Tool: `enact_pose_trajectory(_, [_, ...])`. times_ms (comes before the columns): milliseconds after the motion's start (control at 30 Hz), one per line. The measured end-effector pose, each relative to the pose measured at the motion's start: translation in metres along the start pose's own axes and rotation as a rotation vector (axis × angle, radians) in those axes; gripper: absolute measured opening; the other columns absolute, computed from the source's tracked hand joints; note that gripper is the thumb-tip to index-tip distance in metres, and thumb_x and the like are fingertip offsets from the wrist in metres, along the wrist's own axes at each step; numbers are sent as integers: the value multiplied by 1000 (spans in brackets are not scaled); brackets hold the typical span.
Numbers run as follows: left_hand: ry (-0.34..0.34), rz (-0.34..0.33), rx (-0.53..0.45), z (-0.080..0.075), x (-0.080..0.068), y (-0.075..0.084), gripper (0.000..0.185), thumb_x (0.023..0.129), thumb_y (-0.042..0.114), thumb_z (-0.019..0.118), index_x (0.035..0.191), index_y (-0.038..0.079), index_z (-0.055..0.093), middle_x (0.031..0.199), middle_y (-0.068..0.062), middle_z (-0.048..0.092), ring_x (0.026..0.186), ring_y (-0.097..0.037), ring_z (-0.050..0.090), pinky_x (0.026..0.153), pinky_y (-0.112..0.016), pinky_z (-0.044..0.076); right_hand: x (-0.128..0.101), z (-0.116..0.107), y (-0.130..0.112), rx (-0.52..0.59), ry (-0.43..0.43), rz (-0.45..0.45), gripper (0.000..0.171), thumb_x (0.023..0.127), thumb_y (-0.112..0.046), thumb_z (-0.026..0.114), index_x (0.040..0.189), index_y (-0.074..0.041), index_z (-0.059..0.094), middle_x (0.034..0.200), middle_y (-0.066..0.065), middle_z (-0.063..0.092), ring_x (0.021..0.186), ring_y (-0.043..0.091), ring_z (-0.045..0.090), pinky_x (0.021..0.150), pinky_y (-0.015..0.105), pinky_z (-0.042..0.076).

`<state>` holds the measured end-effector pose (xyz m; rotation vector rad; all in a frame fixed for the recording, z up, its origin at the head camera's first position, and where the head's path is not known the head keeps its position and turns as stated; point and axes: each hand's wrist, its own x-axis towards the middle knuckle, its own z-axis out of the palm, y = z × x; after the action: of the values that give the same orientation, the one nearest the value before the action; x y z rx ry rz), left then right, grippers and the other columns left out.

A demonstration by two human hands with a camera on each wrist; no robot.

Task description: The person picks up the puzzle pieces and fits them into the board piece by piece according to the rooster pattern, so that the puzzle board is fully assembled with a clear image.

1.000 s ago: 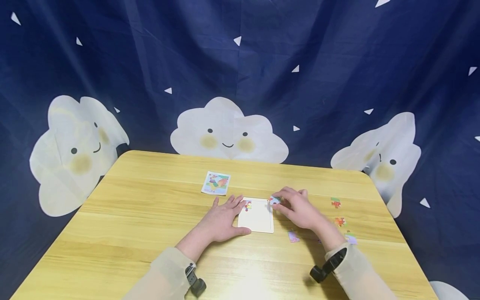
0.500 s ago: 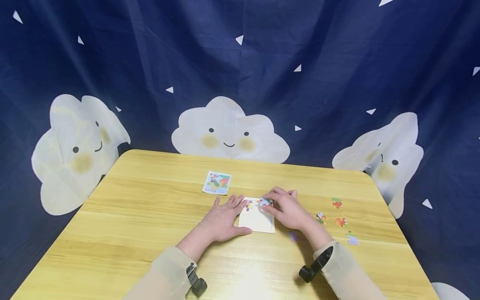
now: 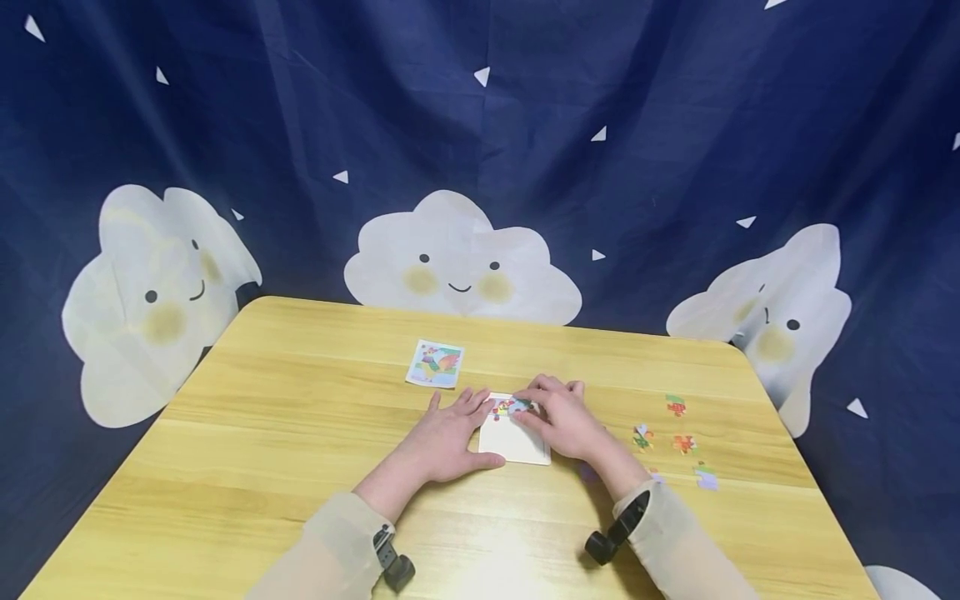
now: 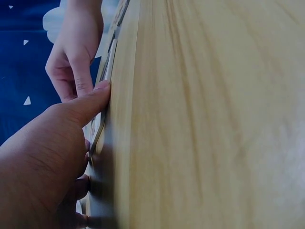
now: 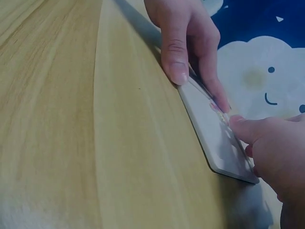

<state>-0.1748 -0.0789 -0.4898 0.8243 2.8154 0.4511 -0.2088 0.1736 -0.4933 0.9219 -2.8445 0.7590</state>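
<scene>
Looking down, we see the white puzzle tray (image 3: 517, 446) lying flat mid-table, long axis running away from us, our left hand (image 3: 448, 437) spread flat against its left edge. Our right hand (image 3: 561, 421) pinches a puzzle piece (image 3: 519, 407) at the tray's far edge beside a piece already placed (image 3: 498, 409); its fingers hide most of the pinched piece and its print is too small to read.

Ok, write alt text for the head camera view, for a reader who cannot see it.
Two hands work over a white puzzle tray on a wooden table: the left hand rests flat at the tray's left edge while the right hand holds a puzzle piece over its top. Loose pieces lie to the right, a picture card behind.
</scene>
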Motion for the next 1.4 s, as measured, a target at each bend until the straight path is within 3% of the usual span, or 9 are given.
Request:
enact_pose_trajectory(300, [8, 2, -8, -1, -1, 1, 98, 94, 77, 57, 164, 12, 40, 173, -3, 26, 158, -31, 24, 121, -72, 15, 1, 3, -1, -15, 15, -5, 32, 102, -33, 73, 128, -13, 78, 111, -3, 64, 101, 17, 60, 90, 51, 25])
enact_pose_trajectory(767, [-8, 6, 44, -2, 1, 2, 100, 94, 81, 53, 165, 12, 38, 174, -3, 24, 158, -30, 24, 121, -72, 17, 0, 7, 0, -48, 24, -1, 35, 102, -35, 73, 129, -14, 78, 108, -6, 61, 97, 14, 56, 86, 48, 24])
enact_pose_trajectory(1100, [-9, 9, 98, -6, 2, 4, 100, 93, 82, 51, 166, 16, 37, 173, -5, 26, 157, -32, 28, 119, -72, 25, -1, 10, 0, -2, 24, 15, 35, 104, -33, 71, 132, -14, 77, 110, -7, 55, 96, 14, 50, 82, 45, 20])
enact_pose_trajectory(1400, [-22, 41, 127, -5, 4, 13, 97, 95, 81, 50, 168, 19, 33, 174, -8, 21, 159, -34, 22, 119, -69, 27, -1, 11, 2, 30, 31, 22, 35, 102, -32, 73, 132, -13, 77, 108, -6, 55, 96, 13, 50, 82, 45, 21])
